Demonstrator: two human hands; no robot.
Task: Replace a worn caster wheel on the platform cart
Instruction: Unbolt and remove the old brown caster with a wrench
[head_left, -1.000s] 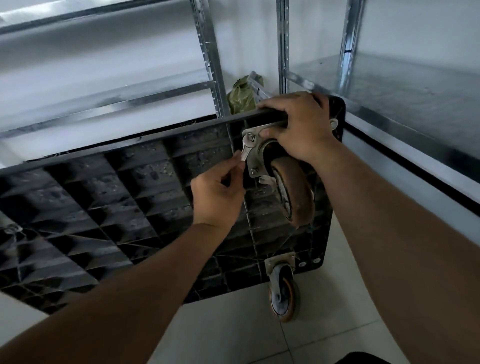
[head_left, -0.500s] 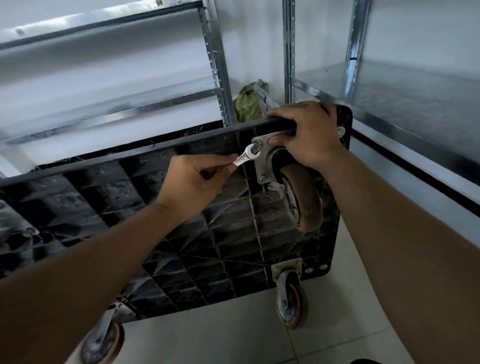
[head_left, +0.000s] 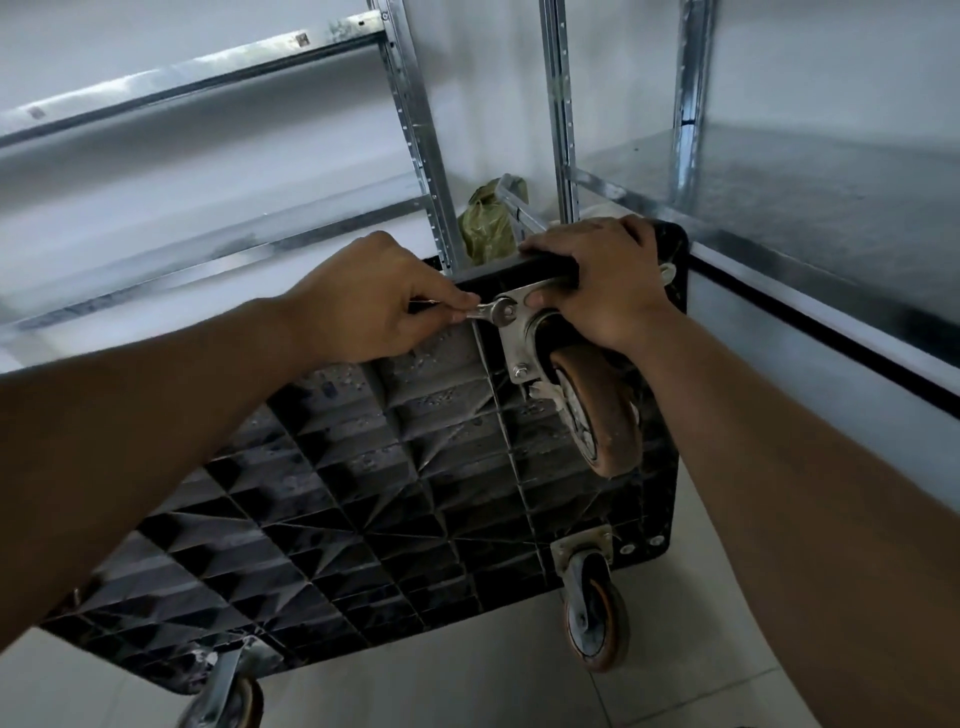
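The black platform cart (head_left: 395, 499) stands tipped on its edge, its ribbed underside facing me. A worn brown caster wheel (head_left: 605, 410) sits in a metal bracket (head_left: 514, 343) bolted near the cart's top right corner. My left hand (head_left: 374, 304) grips a small silver wrench (head_left: 491, 312) whose jaw sits on the bracket's upper bolt. My right hand (head_left: 597, 280) is curled over the cart's top edge, thumb pressing the bracket plate. A lower bolt (head_left: 521, 371) shows on the plate.
Two more casters hang at the cart's lower edge, one at the right (head_left: 595, 618) and one at the left (head_left: 228, 696). Metal shelving stands behind (head_left: 415, 130) and to the right (head_left: 831, 208). A green bundle (head_left: 485, 221) lies behind the cart. Pale tiled floor (head_left: 467, 686) below.
My left hand has swung the wrench handle upward and to the left around the upper bolt. My right hand has stayed on the cart's top edge.
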